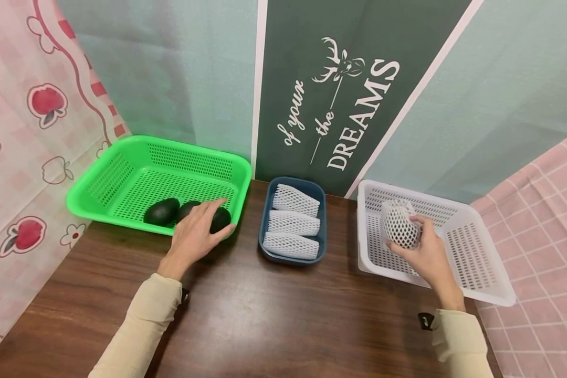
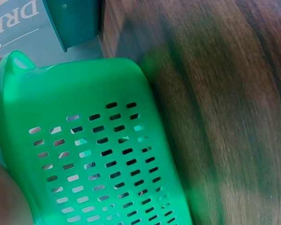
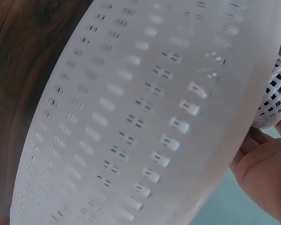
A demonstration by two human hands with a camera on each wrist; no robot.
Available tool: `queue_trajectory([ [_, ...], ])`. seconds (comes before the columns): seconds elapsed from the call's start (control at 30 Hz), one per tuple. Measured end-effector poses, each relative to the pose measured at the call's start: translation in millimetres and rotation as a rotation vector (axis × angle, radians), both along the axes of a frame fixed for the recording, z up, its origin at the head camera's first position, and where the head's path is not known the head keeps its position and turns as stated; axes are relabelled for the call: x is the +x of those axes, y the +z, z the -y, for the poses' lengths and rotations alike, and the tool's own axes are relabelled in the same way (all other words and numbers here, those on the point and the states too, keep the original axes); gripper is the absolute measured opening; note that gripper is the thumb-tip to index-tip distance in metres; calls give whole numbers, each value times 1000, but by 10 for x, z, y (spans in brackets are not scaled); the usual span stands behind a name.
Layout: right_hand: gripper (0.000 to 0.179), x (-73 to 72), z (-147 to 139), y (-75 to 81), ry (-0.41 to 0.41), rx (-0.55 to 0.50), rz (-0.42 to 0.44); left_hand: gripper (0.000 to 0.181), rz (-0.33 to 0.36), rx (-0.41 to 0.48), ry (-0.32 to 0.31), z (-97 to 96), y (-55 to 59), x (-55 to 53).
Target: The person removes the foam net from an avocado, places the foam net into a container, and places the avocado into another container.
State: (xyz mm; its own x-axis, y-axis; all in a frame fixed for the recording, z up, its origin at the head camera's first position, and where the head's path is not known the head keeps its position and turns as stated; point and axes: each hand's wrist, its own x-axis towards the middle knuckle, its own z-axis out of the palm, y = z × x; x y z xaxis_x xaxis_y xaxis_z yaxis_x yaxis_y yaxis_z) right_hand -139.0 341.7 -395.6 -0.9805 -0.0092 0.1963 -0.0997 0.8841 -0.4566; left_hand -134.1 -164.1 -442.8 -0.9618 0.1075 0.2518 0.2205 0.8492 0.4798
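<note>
Over the near right corner of the green basket (image 1: 99, 210), my left hand (image 1: 195, 231) has its fingers and thumb round a dark, egg-shaped avocado (image 1: 220, 220). Two more dark avocados (image 1: 163, 211) lie beside it, one partly hidden behind the hand. My right hand (image 1: 427, 252) holds an avocado in a white foam net (image 1: 400, 224) over the white basket (image 1: 493, 283); dark skin shows through the mesh. In the right wrist view, the netted avocado (image 3: 276, 96) and the hand (image 3: 267, 171) appear past the basket's wall. The left wrist view mostly shows the green basket's side (image 2: 93, 150).
Between the baskets stands a blue tray (image 1: 293, 261) with three white foam nets (image 1: 292, 223) laid in a column. All stand on a brown wooden table (image 1: 264, 320). A printed cloth (image 1: 307, 105) hangs close behind, with patterned cloths at both sides.
</note>
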Motion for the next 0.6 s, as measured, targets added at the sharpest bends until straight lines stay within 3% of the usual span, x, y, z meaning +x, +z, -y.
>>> queue_trajectory([
  [0.17,80,21,44,-12,9,-17,-24,66,-68,-8,-32,4,-24,1],
  [0.43,81,89,159,13,20,-15,-52,63,-246,10,-102,13,-60,2],
  [0.6,81,145,260,24,38,-26,-66,61,-307,16,-143,4,-55,6],
])
